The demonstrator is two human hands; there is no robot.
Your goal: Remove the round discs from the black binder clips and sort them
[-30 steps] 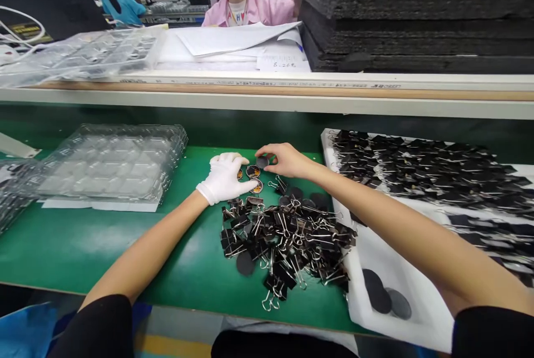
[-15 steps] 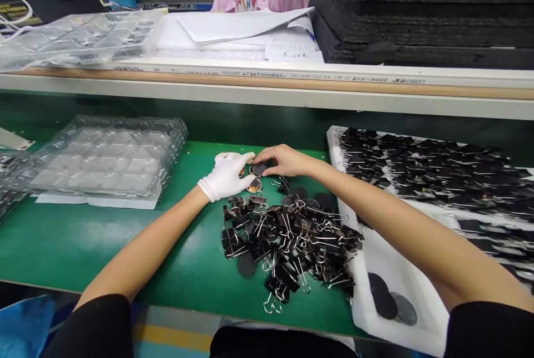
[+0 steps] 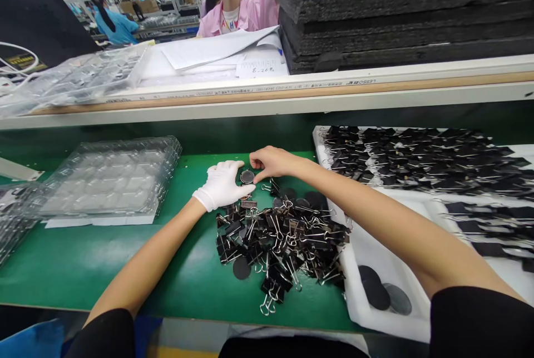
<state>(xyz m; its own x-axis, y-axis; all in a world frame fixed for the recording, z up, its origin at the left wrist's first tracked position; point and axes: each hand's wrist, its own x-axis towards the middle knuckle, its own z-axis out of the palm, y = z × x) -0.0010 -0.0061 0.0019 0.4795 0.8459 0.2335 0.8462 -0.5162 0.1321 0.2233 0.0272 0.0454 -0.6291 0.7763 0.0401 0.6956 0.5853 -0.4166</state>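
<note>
1. Dark disc (image 3: pixel 247 176), ringed by a paler rim, is seen lying on the green table (image 3: pixel 183 269) between both hands, just beyond the heap of black binder clips (image 3: pixel 287 241)
2. On its left, a white glove (image 3: pixel 219 191) is worn on the left hand (image 3: pixel 225 181); thumb and fingers are spread apart and the disc is framed in their gap, but whether it is pressed by them cannot be told
3. On its right, the bare right hand (image 3: pixel 275 162) is curved close to the rim, thumb and forefinger parted; whether the edge is gripped cannot be made out
4. Lightness and stiffness are suggested by the thin, flat shape; some slipping might be expected under glove fabric, while fragility cannot be judged by sight
5. Hold is probably best taken at the rim, with thumb and finger set on opposite edges, so that the face is left untouched
6. Nearby, a loose black disc (image 3: pixel 241 268) is seen beside the heap; other round pieces (image 3: pixel 374 294) are held in the white foam tray (image 3: pixel 354 297), and clear plastic trays (image 3: pixel 112 174) are stacked at far left
</note>
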